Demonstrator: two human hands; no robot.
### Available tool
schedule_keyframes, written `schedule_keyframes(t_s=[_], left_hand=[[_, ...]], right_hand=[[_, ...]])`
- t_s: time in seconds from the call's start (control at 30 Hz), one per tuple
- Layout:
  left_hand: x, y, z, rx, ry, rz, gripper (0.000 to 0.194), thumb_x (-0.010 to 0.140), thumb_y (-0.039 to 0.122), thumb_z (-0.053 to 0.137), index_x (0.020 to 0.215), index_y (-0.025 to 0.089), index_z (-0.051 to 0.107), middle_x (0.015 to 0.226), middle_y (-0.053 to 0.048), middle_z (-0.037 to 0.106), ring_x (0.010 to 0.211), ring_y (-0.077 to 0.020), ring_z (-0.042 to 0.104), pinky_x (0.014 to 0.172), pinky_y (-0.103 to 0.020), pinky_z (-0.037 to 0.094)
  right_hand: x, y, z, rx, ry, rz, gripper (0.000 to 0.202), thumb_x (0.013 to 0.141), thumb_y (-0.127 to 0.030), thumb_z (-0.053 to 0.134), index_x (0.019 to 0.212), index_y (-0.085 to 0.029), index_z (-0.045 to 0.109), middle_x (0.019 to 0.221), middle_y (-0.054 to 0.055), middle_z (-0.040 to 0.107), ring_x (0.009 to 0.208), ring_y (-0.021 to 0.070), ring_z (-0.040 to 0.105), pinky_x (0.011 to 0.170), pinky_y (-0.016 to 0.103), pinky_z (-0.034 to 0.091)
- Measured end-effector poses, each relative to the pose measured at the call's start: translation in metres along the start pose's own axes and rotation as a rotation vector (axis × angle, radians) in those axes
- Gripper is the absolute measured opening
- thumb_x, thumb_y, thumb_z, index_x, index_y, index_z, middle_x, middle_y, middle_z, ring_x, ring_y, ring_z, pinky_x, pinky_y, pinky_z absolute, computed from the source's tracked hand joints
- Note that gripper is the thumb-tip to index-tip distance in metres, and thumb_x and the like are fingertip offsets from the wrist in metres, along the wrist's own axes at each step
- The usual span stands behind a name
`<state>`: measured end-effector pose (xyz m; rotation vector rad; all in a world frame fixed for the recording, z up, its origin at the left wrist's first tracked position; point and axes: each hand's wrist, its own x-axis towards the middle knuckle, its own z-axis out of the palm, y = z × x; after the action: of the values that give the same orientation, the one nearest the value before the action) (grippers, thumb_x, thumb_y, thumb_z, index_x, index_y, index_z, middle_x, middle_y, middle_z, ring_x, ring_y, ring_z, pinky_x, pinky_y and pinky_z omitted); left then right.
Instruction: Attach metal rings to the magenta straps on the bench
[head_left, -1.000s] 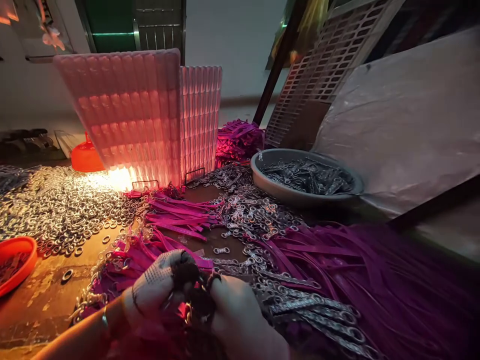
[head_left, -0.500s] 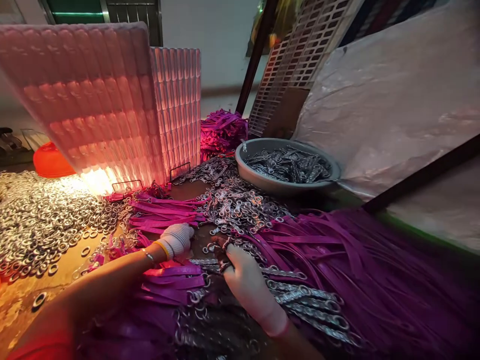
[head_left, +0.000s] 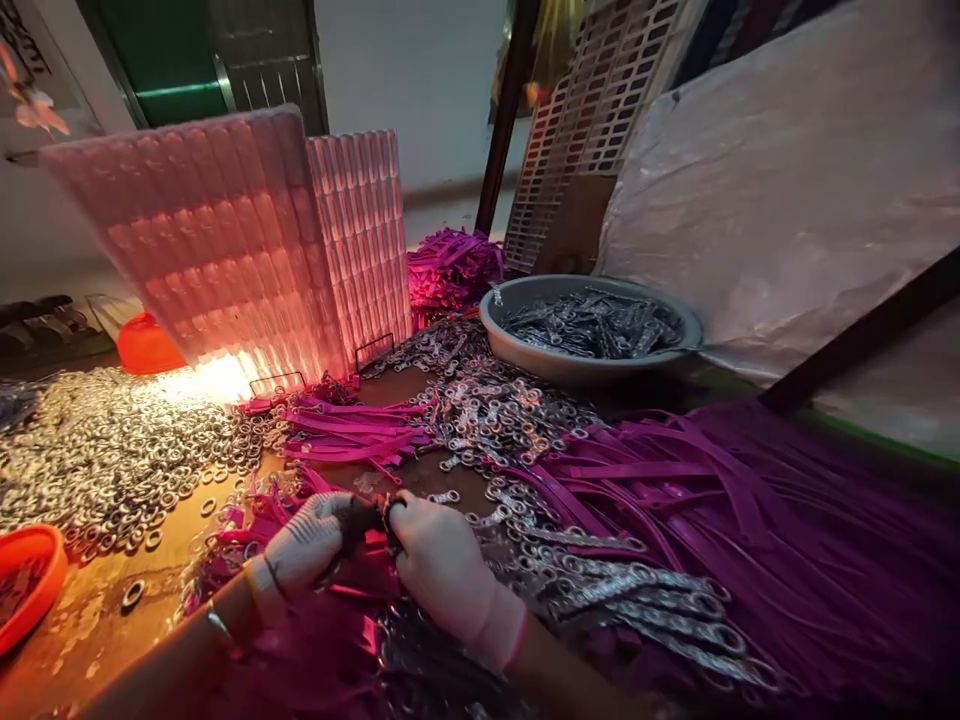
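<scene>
My left hand [head_left: 319, 540], in a striped white glove with dark fingertips, is closed at the lower centre, above magenta straps. Right beside it my right hand [head_left: 442, 570], in a plain white glove, has its fingers pinched together. The fingertips of both hands nearly meet around something small and dark that I cannot make out. Metal chain pieces [head_left: 645, 590] with ring ends lie to the right of my right hand. A bundle of magenta straps [head_left: 352, 430] lies just beyond the hands.
Loose metal rings [head_left: 112, 460] are heaped at the left, near an orange bowl [head_left: 34, 580]. A grey basin [head_left: 592, 365] of chain pieces stands behind. Ribbed translucent panels [head_left: 225, 240] rise at the back left. Long magenta straps [head_left: 697, 480] spread across the right.
The view has shifted, bringing an orange bowl in at the left edge. My hands were apart; now they are together at the fingertips, over the straps.
</scene>
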<state>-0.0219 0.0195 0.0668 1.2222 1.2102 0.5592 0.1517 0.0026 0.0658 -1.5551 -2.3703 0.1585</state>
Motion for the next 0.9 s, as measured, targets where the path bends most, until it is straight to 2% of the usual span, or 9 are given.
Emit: schedule_keyframes(t_s=[0.1,0.17,0.23,0.4,0.5,0.6,0.77,0.83,0.9], left_hand=[[-0.006,-0.007,0.005,0.158,-0.025,0.127,0.015,0.077,0.026,0.052,0.065,0.017,0.055,0.051,0.003,0.047,0.041,-0.0069,0.035,0.04,-0.019,0.025],[-0.007,-0.014,0.008,0.312,0.056,0.258,0.01,0.071,0.019,0.054,0.062,0.016,0.054,0.058,0.001,0.052,0.052,-0.0085,0.04,0.048,-0.019,0.03],[-0.006,-0.022,0.009,0.372,0.136,0.326,0.007,0.069,0.017,0.057,0.062,0.016,0.056,0.065,-0.001,0.058,0.06,-0.0109,0.044,0.054,-0.021,0.034],[-0.008,-0.031,0.008,0.059,0.062,0.242,0.018,0.081,0.026,0.052,0.074,0.014,0.063,0.07,-0.004,0.062,0.062,-0.0126,0.051,0.057,-0.022,0.04],[-0.015,-0.031,0.005,0.172,0.11,0.301,0.017,0.078,0.019,0.05,0.077,0.013,0.066,0.074,-0.004,0.065,0.066,-0.0132,0.054,0.061,-0.022,0.042],[-0.019,-0.035,0.004,0.299,0.091,0.328,0.025,0.072,0.011,0.044,0.081,0.012,0.068,0.078,-0.005,0.069,0.071,-0.015,0.058,0.066,-0.023,0.045],[-0.02,-0.038,0.003,0.359,-0.032,0.343,0.025,0.075,0.013,0.043,0.083,0.013,0.067,0.081,-0.005,0.07,0.074,-0.016,0.059,0.069,-0.024,0.047],[-0.023,-0.028,-0.006,0.455,-0.07,0.357,0.022,0.077,0.016,0.046,0.08,0.014,0.068,0.08,-0.005,0.069,0.073,-0.0156,0.059,0.068,-0.023,0.047],[-0.027,-0.013,-0.026,0.564,-0.084,0.365,0.02,0.079,0.021,0.05,0.079,0.015,0.069,0.079,-0.004,0.07,0.072,-0.0157,0.059,0.068,-0.023,0.047]], right_hand=[[-0.004,-0.004,0.013,-0.095,0.06,-0.045,0.021,0.081,-0.006,0.047,0.08,-0.016,0.065,0.085,0.011,0.068,0.072,0.0213,0.062,0.06,0.03,0.035],[-0.005,-0.005,0.021,-0.118,0.074,-0.056,0.023,0.079,-0.003,0.046,0.079,-0.016,0.065,0.083,0.011,0.068,0.071,0.0221,0.062,0.06,0.03,0.035],[-0.004,-0.005,0.024,-0.098,0.061,-0.027,0.029,0.073,0.002,0.045,0.08,-0.017,0.065,0.082,0.01,0.069,0.073,0.0223,0.063,0.062,0.03,0.037],[-0.003,-0.012,0.006,-0.018,-0.068,-0.015,0.039,0.068,0.005,0.044,0.091,-0.017,0.066,0.094,0.01,0.07,0.084,0.0213,0.066,0.072,0.027,0.043],[0.0,-0.018,-0.01,-0.041,-0.237,0.017,0.036,0.071,0.003,0.046,0.095,-0.016,0.064,0.095,0.012,0.071,0.087,0.0234,0.068,0.071,0.028,0.044],[0.001,-0.024,-0.015,-0.091,-0.352,0.002,0.024,0.076,-0.005,0.05,0.096,-0.015,0.062,0.085,0.013,0.071,0.079,0.0257,0.07,0.061,0.029,0.043],[-0.007,-0.031,-0.008,-0.182,-0.391,-0.26,0.015,0.082,-0.016,0.052,0.094,-0.014,0.06,0.077,0.011,0.069,0.065,0.0269,0.069,0.05,0.03,0.04],[-0.009,-0.031,-0.007,-0.175,-0.368,-0.293,0.015,0.082,-0.018,0.053,0.094,-0.014,0.06,0.077,0.01,0.069,0.064,0.0262,0.068,0.048,0.03,0.038],[-0.01,-0.026,-0.008,-0.167,-0.302,-0.261,0.015,0.082,-0.018,0.053,0.095,-0.014,0.059,0.075,0.01,0.069,0.064,0.0254,0.068,0.048,0.03,0.036]])
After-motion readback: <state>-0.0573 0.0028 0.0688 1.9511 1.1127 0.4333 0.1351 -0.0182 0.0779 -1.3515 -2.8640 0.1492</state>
